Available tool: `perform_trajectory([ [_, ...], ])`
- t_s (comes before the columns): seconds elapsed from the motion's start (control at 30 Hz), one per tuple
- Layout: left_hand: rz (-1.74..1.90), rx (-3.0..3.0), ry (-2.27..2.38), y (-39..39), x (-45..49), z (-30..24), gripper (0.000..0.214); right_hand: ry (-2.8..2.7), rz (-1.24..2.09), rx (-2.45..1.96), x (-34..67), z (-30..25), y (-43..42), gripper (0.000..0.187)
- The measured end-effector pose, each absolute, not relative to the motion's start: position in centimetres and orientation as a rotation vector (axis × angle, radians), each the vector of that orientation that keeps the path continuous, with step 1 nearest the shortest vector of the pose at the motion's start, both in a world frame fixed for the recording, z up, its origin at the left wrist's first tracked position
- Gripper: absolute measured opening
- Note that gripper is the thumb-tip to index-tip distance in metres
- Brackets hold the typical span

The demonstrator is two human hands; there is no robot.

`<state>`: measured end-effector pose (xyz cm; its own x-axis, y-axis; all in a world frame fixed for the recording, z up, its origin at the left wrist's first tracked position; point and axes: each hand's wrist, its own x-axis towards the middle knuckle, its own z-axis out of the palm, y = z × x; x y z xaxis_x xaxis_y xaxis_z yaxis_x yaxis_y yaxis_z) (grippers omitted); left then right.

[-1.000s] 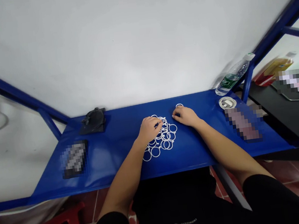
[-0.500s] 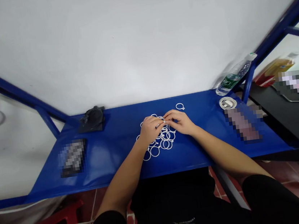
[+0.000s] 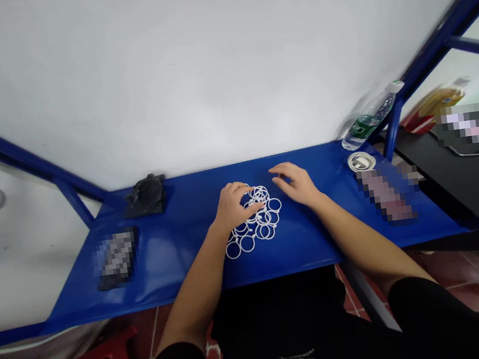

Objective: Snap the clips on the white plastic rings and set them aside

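A pile of several white rings (image 3: 263, 225) lies in the middle of the blue table (image 3: 179, 257). My left hand (image 3: 233, 205) rests on the left side of the pile, fingers loosely curved and apart, fingertips touching the rings. My right hand (image 3: 296, 184) hovers just right of the pile and a little farther back. Its fingers are stretched out flat toward the wall with nothing visible in them. It covers the spot where a single ring lay apart from the pile.
A black pouch (image 3: 145, 195) sits at the back left, with a blurred dark object (image 3: 116, 257) nearer me. At the right stand a plastic water bottle (image 3: 367, 117), a round metal tin (image 3: 361, 161) and a blurred object (image 3: 385, 193). A white wall backs the table.
Half a second ago both hands were pinched together over the pile. Now they have parted: my right hand has moved right and back with its fingers spread, and my left has settled on the rings.
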<state>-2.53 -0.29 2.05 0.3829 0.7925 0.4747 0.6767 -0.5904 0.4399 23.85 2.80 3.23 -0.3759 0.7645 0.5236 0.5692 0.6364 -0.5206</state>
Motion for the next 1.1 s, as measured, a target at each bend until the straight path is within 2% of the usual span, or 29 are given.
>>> perform_trajectory([
  [0.2,0.832,2.467,1.361,-0.5,-2.0,1.2,0.061,-2.048,0.226,-1.727,27.6,2.1,5.6,0.034],
  [0.33,0.801,2.472,1.387,-0.3,-1.6,0.3,0.055,-2.088,0.247,-1.923,28.5,1.3,6.6,0.027],
  [0.5,0.95,2.448,1.39,-0.2,-1.2,0.3,0.03,-1.997,0.379,-1.637,26.6,1.0,6.0,0.019],
  [0.63,1.069,2.433,1.334,-0.3,-0.9,0.7,0.023,-1.862,0.723,-1.112,23.2,1.4,3.6,0.032],
  [0.7,1.135,2.416,1.318,-0.4,-0.9,0.8,0.022,-1.913,0.807,-0.923,21.8,1.8,2.4,0.032],
  [0.83,1.224,2.404,1.336,-0.5,-0.9,1.0,0.023,-1.97,0.732,-0.79,20.7,2.5,1.1,0.03],
  [1.1,1.213,2.379,1.367,-0.6,-0.3,0.9,0.018,-2.097,0.566,-0.848,20.7,2.4,0.9,0.032],
])
